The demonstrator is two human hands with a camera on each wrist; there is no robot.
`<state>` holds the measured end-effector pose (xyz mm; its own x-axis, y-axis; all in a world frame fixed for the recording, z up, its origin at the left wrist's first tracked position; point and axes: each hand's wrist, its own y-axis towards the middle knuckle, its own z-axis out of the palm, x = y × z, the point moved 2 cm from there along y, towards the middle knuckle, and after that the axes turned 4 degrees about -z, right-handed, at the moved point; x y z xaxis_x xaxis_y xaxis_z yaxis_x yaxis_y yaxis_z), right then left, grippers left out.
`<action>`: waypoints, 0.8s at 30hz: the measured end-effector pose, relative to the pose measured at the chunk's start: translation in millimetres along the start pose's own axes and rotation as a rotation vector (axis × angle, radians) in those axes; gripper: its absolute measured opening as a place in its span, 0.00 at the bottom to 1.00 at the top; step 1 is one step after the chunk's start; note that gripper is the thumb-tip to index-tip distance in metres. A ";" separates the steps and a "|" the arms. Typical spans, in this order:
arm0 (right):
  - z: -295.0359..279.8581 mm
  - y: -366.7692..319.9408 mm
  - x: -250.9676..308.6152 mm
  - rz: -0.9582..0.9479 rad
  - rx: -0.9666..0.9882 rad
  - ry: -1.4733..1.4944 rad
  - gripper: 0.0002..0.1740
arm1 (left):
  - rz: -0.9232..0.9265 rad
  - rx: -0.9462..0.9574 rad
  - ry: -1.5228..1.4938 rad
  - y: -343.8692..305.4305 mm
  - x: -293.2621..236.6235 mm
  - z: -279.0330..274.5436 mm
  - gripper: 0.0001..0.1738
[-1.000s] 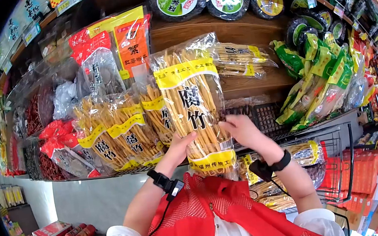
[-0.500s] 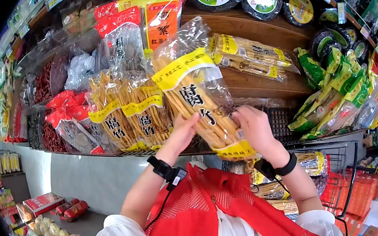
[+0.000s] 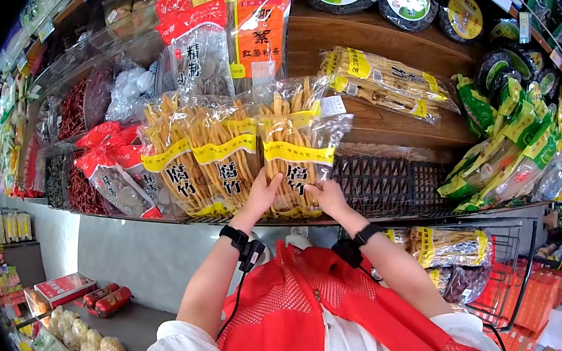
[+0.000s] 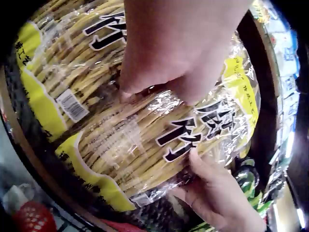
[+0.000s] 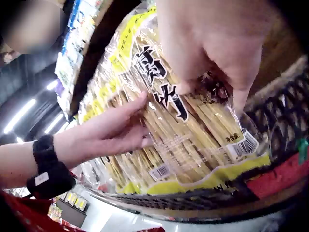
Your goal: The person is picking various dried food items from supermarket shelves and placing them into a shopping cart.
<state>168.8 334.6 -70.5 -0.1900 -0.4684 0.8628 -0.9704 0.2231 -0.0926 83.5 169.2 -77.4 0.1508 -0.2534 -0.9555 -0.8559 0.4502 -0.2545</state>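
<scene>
A clear bag of yellow sticks [image 3: 299, 152] with a yellow band and black characters stands on the lower shelf, right of similar bags [image 3: 225, 158]. The left hand [image 3: 262, 196] grips its left side, thumb on the front. On its lower right side the right hand [image 3: 329, 199] pinches the plastic. In the left wrist view the left hand [image 4: 178, 53] reaches down between two bags, while the right hand [image 4: 219, 193] holds the far edge. The right wrist view has the right hand [image 5: 217, 43] with its fingers on the bag's edge and the left hand [image 5: 106, 128] opposite.
Black mesh shelf lining [image 3: 381, 180] lies right of the held bag. Stick bags [image 3: 389, 79] lie flat on the wooden shelf behind, green packets [image 3: 507, 138] are at the right, and a wire cart [image 3: 511, 252] with more bags stands below right.
The bag has come down from in front of the shelf to stand upright beside the similar bags, both hands moving with it. The head view has shifted, putting the shelf goods further right.
</scene>
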 end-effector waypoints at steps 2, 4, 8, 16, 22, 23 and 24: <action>14.6 3.4 -9.5 0.117 -0.030 -0.048 0.17 | -0.161 -0.033 0.142 1.0 5.5 -4.1 0.19; 16.7 7.2 -5.8 0.142 -0.034 -0.009 0.16 | -0.107 -0.079 0.203 4.4 8.3 -6.7 0.18; 23.7 13.0 -12.0 0.078 -0.067 -0.016 0.17 | -0.007 -0.140 0.271 -0.8 -9.2 -12.9 0.18; 13.1 9.8 6.3 0.177 0.002 0.083 0.20 | 0.119 -0.213 0.298 -13.9 -36.7 -6.9 0.31; 37.1 18.9 -19.2 0.031 -0.068 -0.087 0.23 | 0.796 -0.086 1.171 -30.4 -105.2 9.4 0.35; 36.5 20.1 -16.2 0.032 -0.077 -0.084 0.23 | 0.909 0.022 1.319 -25.5 -109.4 16.4 0.36; 36.5 21.8 -14.4 0.080 -0.033 -0.077 0.22 | 0.903 0.085 1.480 -17.3 -110.1 22.3 0.35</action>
<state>145.0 315.0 -103.1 -0.2788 -0.5122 0.8124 -0.9465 0.2896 -0.1422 92.7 208.4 28.8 -0.9064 -0.4012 0.1324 -0.3748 0.9082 0.1862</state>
